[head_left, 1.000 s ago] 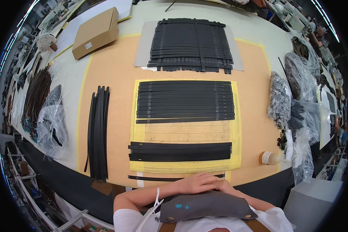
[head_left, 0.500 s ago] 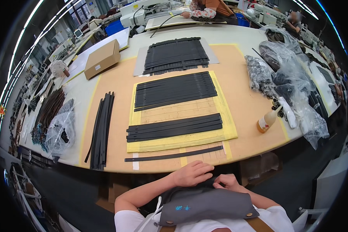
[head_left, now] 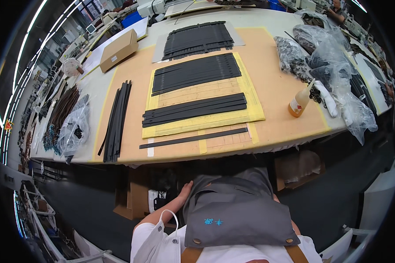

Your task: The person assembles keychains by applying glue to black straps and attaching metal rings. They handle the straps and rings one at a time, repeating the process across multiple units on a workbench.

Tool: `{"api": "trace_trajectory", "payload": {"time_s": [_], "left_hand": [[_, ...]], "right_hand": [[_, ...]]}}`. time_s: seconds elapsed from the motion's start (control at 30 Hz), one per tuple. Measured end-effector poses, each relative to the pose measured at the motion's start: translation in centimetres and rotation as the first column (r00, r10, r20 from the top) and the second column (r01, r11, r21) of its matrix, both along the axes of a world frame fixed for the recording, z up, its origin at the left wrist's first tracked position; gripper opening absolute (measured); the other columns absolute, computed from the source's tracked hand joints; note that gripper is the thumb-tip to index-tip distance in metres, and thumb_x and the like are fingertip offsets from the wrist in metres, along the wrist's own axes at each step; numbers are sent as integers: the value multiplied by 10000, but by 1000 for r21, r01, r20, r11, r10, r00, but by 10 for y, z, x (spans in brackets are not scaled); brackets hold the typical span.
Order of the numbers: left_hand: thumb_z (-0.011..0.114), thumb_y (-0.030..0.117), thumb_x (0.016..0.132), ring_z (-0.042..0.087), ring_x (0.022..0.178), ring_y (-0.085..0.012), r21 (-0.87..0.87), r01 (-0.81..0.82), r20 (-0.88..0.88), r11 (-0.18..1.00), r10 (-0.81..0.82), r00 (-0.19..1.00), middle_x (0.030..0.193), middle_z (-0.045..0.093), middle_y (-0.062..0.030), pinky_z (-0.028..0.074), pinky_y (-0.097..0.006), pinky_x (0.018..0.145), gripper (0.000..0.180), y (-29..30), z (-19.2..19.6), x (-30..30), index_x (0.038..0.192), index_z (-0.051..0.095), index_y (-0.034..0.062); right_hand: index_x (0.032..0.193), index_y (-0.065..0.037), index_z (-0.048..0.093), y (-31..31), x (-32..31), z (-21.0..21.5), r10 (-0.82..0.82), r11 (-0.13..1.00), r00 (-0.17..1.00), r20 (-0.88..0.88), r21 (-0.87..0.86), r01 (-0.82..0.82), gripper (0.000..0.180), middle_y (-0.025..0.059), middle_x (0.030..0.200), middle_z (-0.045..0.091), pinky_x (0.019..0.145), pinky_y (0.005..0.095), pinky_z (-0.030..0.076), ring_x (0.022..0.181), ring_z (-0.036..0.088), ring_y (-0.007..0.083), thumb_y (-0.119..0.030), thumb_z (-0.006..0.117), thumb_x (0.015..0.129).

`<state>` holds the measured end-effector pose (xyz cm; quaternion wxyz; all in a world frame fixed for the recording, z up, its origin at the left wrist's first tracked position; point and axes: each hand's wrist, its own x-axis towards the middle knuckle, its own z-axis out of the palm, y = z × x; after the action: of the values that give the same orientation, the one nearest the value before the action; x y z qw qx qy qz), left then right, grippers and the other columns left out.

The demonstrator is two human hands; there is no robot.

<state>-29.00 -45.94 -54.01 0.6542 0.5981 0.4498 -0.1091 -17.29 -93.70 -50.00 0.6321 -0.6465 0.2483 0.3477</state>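
Note:
My left hand is down below the table edge, at the side of my grey apron. Its fingers are mostly turned out of sight, so their pose is unclear. Behind the apron my right hand is hidden; only a bit of that arm shows at the apron's right side. Nearest on the table lies a single black strip. Beyond it, a row of black strips and a wider panel of black strips rest on a yellow-edged board.
Another black strip panel lies farther back. Loose black strips are bundled at left, near a cardboard box. To the right stand an amber liquid bottle and plastic bags. Open cartons sit under the table.
Both hands have parted from in front of my body and dropped to my sides, the right one out of sight. My view has tilted down, showing more of the apron and floor.

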Motion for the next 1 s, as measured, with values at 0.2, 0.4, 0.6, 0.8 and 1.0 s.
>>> {"api": "trace_trajectory", "payload": {"time_s": [0.2, 0.4, 0.6, 0.8, 1.0], "left_hand": [[533, 430, 959, 637, 1032, -286, -704, -176, -139, 688, 110, 984, 1154, 660, -187, 470, -343, 920, 518, 3, 32, -3, 1200, 630, -18], [546, 419, 951, 634, 1039, -289, -611, -301, -164, 733, 254, 953, 1154, 660, -190, 469, -344, 921, 517, 29, 61, -6, 1204, 626, -25], [560, 407, 943, 632, 1045, -293, -525, -399, -188, 752, 354, 916, 1153, 660, -193, 468, -345, 921, 517, 56, 79, 32, 1209, 621, -33], [573, 396, 935, 630, 1052, -296, -428, -406, -119, 807, 395, 911, 1152, 660, -196, 467, -346, 922, 518, 55, 72, 58, 1213, 616, -40], [587, 384, 927, 627, 1058, -300, -278, -363, 22, 889, 383, 923, 1151, 660, -199, 466, -347, 922, 520, 37, 43, 79, 1217, 611, -47]], "right_hand": [[1130, 4, 651, -1, 18, 7, -43, 998, 998, -40, -48, 41, 398, 131, 971, 677, 866, 349, 485, 939, 627, 219, -341, 581, 944], [1137, 5, 648, 27, 75, 5, -46, 990, 992, -115, -137, 30, 390, 129, 992, 678, 876, 343, 481, 953, 626, 217, -329, 580, 947], [1144, 6, 645, 57, 128, 20, -80, 971, 976, -201, -238, 30, 382, 127, 1013, 679, 885, 338, 477, 968, 625, 215, -316, 580, 949], [1151, 7, 642, 64, 138, 29, -15, 969, 983, -185, -246, -31, 374, 124, 1034, 679, 895, 332, 474, 983, 624, 213, -303, 579, 952], [1158, 8, 639, 55, 121, -8, 86, 975, 994, -72, -201, -99, 366, 122, 1055, 680, 904, 326, 470, 998, 622, 211, -291, 578, 955]]}}
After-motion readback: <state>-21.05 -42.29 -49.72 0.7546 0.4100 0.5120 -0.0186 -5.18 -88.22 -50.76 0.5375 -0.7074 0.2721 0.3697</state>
